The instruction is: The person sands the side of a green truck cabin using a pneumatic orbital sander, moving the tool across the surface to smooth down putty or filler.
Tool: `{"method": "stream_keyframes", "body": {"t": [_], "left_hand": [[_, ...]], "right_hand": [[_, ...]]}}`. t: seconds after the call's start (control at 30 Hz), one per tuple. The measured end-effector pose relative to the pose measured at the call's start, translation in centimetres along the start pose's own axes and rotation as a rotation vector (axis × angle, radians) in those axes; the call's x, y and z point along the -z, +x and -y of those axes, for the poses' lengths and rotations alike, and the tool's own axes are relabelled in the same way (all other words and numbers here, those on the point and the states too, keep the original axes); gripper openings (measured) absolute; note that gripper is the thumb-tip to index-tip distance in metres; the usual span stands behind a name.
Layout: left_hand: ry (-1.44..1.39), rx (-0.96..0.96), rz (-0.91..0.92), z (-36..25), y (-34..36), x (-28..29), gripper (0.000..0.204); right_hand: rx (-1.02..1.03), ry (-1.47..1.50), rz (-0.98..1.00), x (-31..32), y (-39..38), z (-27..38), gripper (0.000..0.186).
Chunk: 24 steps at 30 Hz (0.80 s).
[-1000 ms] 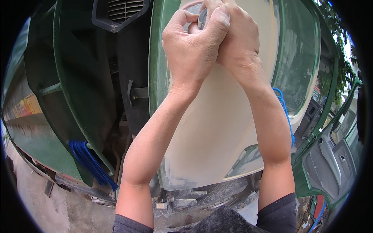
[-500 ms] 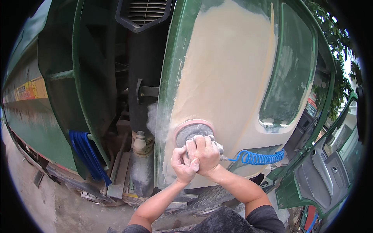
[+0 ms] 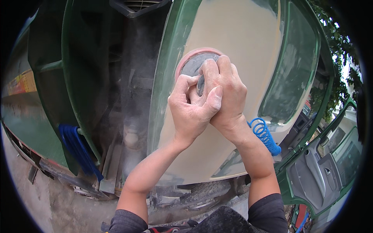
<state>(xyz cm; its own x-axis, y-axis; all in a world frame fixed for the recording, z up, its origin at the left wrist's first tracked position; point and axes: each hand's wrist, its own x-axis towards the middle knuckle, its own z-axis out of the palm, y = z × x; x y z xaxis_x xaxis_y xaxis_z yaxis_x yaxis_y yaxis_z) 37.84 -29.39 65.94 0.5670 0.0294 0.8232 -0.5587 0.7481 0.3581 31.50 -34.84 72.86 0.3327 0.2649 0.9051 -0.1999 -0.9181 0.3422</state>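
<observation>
My left hand (image 3: 190, 110) and my right hand (image 3: 229, 93) are clasped, fingers curled round the top of a round air sander (image 3: 192, 64) with a grey body and pink rim. Pale dust coats both hands. The pad lies on the beige filler patch (image 3: 235, 35) of a green vehicle cab, near its left green edge (image 3: 166, 66); my hands hide much of the tool. A coiled blue hose (image 3: 264, 138) runs out from behind my right wrist.
At left are a green truck body (image 3: 83, 58) and blue straps (image 3: 72, 143), with a dusty gap and machinery beside the cab. An open door (image 3: 312, 173) with grey trim hangs at right, below tree foliage (image 3: 338, 54). A tyre (image 3: 210, 190) shows beneath the panel.
My hands and the sander went from the top of the picture down to the panel's lower part, then came back up to mid-picture. Dust haze has spread in the gap at left.
</observation>
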Motion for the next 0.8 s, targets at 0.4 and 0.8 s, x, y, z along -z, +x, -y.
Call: {"method": "stream_keyframes", "body": {"t": [0.4, 0.8], "left_hand": [[-0.022, -0.173, -0.069, -3.1, 11.1, -4.2, 0.041], [-0.007, -0.005, -0.088, 1.5, -1.1, 1.1, 0.039]], "right_hand": [[-0.003, -0.143, -0.039, 0.3, 10.2, -3.6, 0.034], [0.032, -0.04, -0.008, -1.3, -1.5, 1.0, 0.023]]}}
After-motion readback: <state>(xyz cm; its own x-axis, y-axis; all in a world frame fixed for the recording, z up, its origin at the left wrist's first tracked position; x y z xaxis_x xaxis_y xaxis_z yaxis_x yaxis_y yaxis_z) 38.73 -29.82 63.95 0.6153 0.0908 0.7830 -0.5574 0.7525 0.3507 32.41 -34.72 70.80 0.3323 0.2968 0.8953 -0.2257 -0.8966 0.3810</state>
